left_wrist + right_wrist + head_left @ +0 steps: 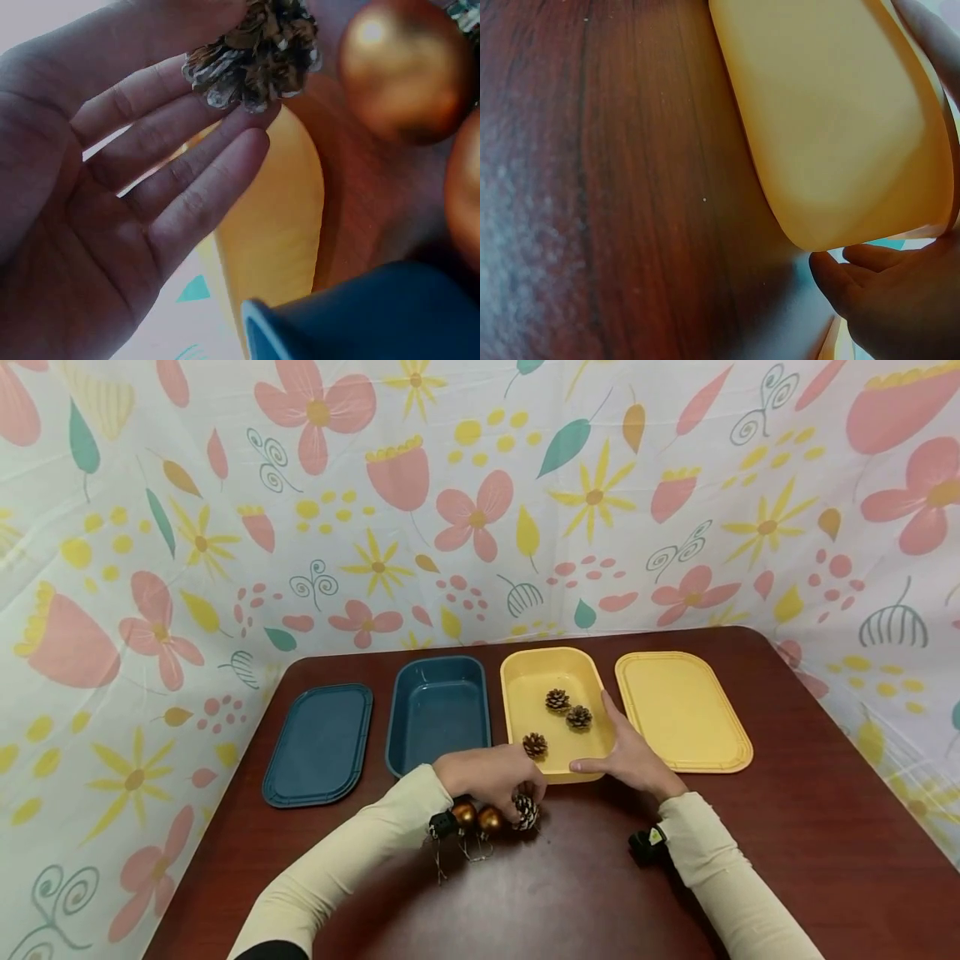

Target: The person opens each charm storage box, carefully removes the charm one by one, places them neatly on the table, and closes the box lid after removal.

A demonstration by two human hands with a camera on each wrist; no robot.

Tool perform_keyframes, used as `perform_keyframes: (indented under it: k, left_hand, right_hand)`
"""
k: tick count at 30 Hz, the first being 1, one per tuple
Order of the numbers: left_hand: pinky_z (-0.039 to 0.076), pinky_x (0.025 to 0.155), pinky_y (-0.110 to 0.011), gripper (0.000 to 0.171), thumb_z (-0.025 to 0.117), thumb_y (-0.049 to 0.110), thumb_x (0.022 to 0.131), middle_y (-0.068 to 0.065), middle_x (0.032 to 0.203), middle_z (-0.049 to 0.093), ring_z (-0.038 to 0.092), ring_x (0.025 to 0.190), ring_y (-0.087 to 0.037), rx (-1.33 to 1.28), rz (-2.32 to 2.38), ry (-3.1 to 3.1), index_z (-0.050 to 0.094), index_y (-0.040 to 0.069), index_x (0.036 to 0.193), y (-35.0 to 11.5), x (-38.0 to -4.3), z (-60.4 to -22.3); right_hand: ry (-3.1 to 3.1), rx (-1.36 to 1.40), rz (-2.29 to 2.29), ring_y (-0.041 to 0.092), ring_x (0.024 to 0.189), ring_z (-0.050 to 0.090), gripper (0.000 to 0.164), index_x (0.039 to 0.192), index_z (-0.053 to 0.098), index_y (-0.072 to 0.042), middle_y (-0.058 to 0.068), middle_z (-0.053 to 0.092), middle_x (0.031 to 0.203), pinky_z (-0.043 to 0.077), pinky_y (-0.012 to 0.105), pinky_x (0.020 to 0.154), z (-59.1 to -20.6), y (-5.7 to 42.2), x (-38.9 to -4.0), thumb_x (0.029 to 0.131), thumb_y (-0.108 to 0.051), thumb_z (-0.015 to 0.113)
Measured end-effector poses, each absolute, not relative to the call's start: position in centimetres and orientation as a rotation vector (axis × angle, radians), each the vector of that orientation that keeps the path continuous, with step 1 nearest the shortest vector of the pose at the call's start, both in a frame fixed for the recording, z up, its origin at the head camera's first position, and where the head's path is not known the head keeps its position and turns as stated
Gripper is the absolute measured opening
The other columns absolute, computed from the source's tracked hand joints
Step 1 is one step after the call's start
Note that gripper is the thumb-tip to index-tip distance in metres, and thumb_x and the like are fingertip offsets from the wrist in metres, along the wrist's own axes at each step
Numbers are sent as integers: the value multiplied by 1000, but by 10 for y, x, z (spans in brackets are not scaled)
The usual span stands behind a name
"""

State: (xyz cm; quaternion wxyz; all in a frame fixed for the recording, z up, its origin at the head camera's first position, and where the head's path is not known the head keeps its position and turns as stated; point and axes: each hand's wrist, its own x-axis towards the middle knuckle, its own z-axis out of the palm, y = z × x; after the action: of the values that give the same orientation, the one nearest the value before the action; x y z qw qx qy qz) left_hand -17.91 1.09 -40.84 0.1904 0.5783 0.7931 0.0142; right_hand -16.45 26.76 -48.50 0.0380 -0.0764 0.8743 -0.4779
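Note:
In the head view my left hand (491,774) pinches a pinecone (527,811) with whitish scale tips, low in front of the yellow container (551,672). Thumb and fingertips meet on that pinecone (259,64) in the left wrist view. Two shiny copper-coloured ball ornaments (490,820) with strings lie just left of it. Three pinecones (579,717) sit inside the yellow container. At its near right corner, my right hand (628,756) holds the container, thumb over the near rim and fingers along the right side. The right wrist view shows the container's outer wall (840,127) close up.
Left of the yellow container stands a deep blue container (442,710), with a flat blue lid (318,743) farther left. A flat yellow lid (682,710) lies to the right. All rest on a dark reddish wooden table (570,893) before a flower-patterned cloth (480,568).

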Motion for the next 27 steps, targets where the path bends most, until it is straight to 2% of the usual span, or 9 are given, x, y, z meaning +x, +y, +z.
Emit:
perform_keyframes:
  k: [7, 13, 22, 27]
  left_hand:
    - [51, 76, -11, 30, 89, 25, 76, 13, 100, 74, 64, 83, 3, 1627, -75, 2239, 76, 23, 103, 16, -174, -417]
    - [49, 69, -11, 29, 88, 27, 77, 12, 94, 74, 62, 75, 1, 1586, -146, 2254, 75, 23, 102, 20, -169, -419]
    - [51, 74, -11, 38, 86, 33, 79, 11, 101, 75, 63, 74, 3, 1560, -133, 2248, 74, 24, 115, 22, -170, -420]
    - [51, 72, -10, 43, 87, 31, 79, 8, 101, 74, 63, 62, 3, 1508, -92, 2227, 72, 22, 119, 22, -169, -421]
  right_hand:
    - [2658, -234, -1505, 42, 156, 6, 134, 162, -11, -15, 18, -3, 170, 16, 63, 122, -485, 268, -164, 74, -25, 90]
    - [2656, -226, -1504, 43, 156, 7, 134, 162, -11, -16, 18, -2, 170, 16, 63, 122, -485, 267, -163, 74, -26, 90]
    - [2674, -221, -1483, 43, 156, 8, 134, 162, -11, -16, 18, -2, 170, 17, 64, 122, -485, 268, -162, 75, -27, 89]
    - [2677, -225, -1490, 44, 156, 9, 134, 162, -10, -16, 19, 0, 170, 16, 64, 122, -485, 268, -163, 74, -27, 90]
